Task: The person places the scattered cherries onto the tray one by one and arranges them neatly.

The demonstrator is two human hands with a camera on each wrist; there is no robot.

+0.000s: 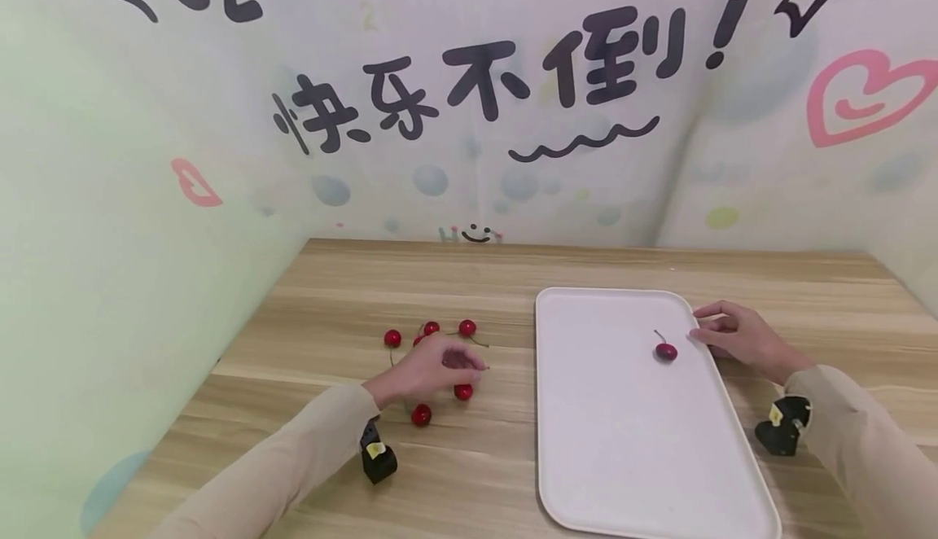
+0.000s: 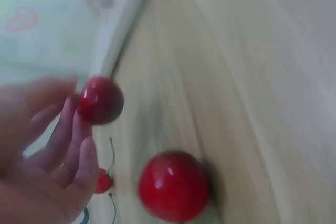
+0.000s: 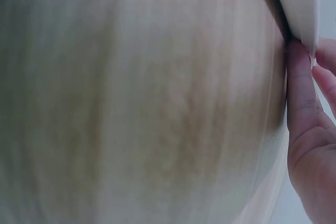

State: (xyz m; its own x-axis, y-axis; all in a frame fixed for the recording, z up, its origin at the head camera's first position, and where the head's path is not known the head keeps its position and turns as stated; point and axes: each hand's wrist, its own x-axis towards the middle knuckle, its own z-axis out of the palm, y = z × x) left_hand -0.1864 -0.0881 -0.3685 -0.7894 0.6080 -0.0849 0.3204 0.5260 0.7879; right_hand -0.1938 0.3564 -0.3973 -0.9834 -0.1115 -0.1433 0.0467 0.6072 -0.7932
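Observation:
My left hand (image 1: 432, 370) pinches a dark red cherry (image 2: 100, 100) at its fingertips, clear in the left wrist view. Several more red cherries lie around it on the table, among them a nearer cherry (image 1: 421, 415) and another at the back, a stemmed cherry (image 1: 467, 327). My right hand (image 1: 743, 339) holds the right edge of a white tray (image 1: 623, 441), with a finger against the outer side of the rim (image 3: 302, 3). On the tray sits a single cherry (image 1: 666, 352), its stem pointing up.
The wooden table (image 1: 484, 474) reaches back to a wall hanging (image 1: 476, 189) with black lettering. Each wrist carries a small black camera, the left camera (image 1: 379, 464) low over the table and the right camera (image 1: 782, 427) beside the tray.

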